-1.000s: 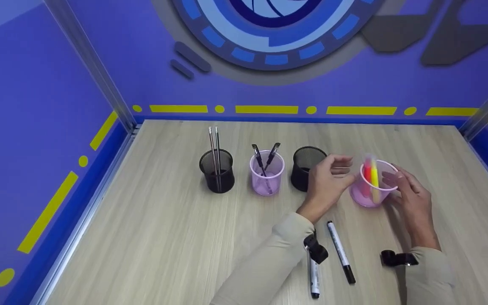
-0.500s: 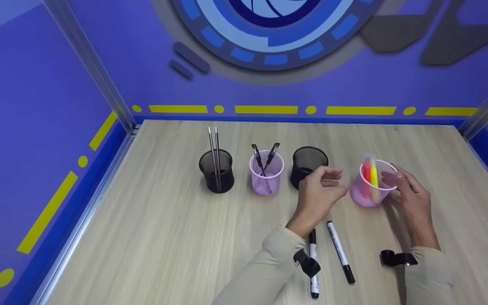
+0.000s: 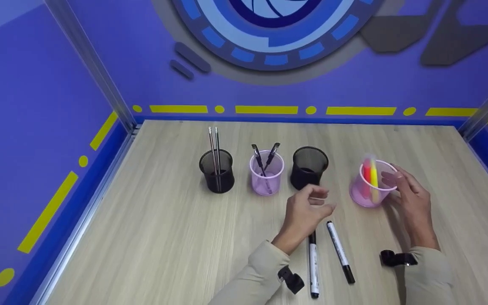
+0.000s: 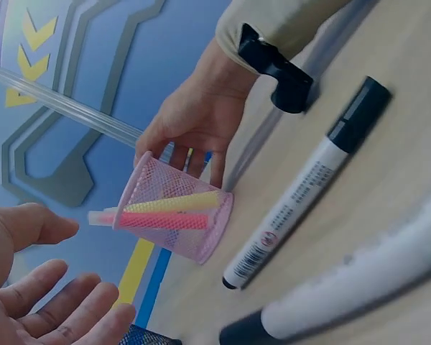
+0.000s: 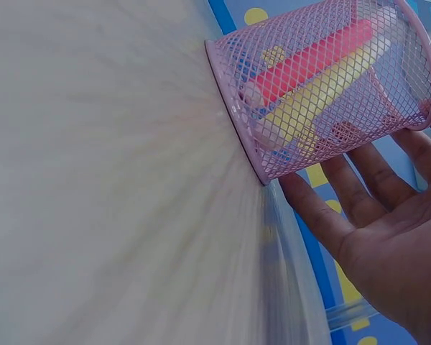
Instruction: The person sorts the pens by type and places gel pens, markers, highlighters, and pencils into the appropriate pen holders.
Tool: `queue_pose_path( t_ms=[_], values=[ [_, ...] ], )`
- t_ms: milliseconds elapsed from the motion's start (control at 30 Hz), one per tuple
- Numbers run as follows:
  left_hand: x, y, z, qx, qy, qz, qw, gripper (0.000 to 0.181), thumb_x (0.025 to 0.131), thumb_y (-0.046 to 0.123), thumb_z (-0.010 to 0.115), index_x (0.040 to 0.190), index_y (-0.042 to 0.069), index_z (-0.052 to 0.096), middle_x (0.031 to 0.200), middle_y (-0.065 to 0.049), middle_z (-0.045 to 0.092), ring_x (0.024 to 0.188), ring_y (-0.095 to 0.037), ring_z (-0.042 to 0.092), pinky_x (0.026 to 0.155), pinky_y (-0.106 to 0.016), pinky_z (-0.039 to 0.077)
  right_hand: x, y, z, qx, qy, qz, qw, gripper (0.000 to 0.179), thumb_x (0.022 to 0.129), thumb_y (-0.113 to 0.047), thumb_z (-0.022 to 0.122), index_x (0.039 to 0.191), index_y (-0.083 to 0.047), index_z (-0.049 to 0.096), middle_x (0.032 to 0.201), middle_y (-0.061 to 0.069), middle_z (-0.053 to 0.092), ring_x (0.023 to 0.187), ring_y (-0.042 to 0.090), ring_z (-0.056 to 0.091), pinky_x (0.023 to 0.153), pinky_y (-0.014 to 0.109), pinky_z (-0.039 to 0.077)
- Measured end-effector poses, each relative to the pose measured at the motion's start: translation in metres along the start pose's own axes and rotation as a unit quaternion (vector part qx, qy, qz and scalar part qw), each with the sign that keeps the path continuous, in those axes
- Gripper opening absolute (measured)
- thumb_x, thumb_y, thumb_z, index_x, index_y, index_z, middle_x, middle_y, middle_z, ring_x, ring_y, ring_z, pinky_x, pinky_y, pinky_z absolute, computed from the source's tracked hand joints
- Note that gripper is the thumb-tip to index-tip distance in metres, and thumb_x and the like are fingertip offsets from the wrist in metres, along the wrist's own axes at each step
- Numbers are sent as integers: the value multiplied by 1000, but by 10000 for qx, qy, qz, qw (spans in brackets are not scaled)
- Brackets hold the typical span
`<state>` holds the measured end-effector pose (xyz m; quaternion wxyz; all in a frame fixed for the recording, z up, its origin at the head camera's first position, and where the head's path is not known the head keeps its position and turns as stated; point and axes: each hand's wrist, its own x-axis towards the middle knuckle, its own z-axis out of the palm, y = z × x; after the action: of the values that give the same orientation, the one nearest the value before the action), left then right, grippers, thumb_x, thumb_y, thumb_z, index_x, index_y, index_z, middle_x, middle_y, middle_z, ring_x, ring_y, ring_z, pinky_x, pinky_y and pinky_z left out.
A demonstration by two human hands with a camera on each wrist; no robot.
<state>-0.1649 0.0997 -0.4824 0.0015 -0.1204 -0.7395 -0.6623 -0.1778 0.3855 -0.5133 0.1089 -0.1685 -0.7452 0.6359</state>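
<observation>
My right hand (image 3: 414, 202) holds a pink mesh pen cup (image 3: 357, 195) at its right side, thumb at the rim. Inside lean a red highlighter (image 3: 367, 174) and a yellow highlighter (image 3: 374, 174), plain through the mesh in the right wrist view. Holding nothing, my left hand (image 3: 302, 214) hovers with loosely bent fingers just in front of a black mesh pen cup (image 3: 307, 176). Below it lie two white markers with black caps: the left marker (image 3: 314, 269) and the right marker (image 3: 339, 248). Both markers also show large in the left wrist view.
Farther left stand another black mesh cup (image 3: 219, 182) with two pencils (image 3: 214, 148) and a second pink mesh cup (image 3: 265, 186) with two black pens (image 3: 269, 156). Blue panels (image 3: 269, 91) wall in the wooden table (image 3: 163, 237) at the back and sides.
My left hand has drawn away from the right pink cup, moving left and toward me, and uncovers the black cup. My right hand and the cup it holds stay in place.
</observation>
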Motion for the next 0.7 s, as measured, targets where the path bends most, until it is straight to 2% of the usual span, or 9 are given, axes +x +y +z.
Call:
queue_pose_path(
  t_ms=[233, 400, 500, 700],
  values=[
    [-16, -15, -11, 527, -188, -183, 9983, 29, 80, 7, 86, 107, 8, 77, 102, 2, 77, 92, -22, 77, 79, -20, 57, 1, 2, -1, 46, -59, 14, 10000, 58, 107, -53, 58, 158, -27, 54, 147, 3, 63, 135, 19, 54, 101, 22, 52],
    [-23, -20, -16, 1047, -329, -391, 9932, 34, 79, 13, 90, 110, 8, 75, 103, -4, 75, 88, -15, 73, 77, -22, 55, 1, 2, -1, 543, -90, -71, 9985, 56, 106, -48, 64, 155, -23, 58, 135, -2, 70, 125, 11, 60, 90, 16, 55],
    [-26, -22, -18, 1442, -420, -442, 9877, 37, 77, 15, 92, 109, 9, 73, 98, -2, 72, 87, -13, 69, 77, -24, 53, 1, 2, 0, 812, -129, -125, 9965, 55, 105, -45, 66, 153, -20, 60, 130, -3, 72, 121, 9, 63, 87, 15, 56],
    [-29, -24, -20, 2010, -554, -704, 9755, 41, 74, 19, 95, 105, 12, 68, 87, 4, 66, 82, -8, 60, 77, -26, 51, 0, 2, -1, 566, -134, -96, 9983, 56, 105, -48, 64, 155, -22, 58, 133, -4, 71, 121, 7, 62, 89, 15, 55]
  ],
)
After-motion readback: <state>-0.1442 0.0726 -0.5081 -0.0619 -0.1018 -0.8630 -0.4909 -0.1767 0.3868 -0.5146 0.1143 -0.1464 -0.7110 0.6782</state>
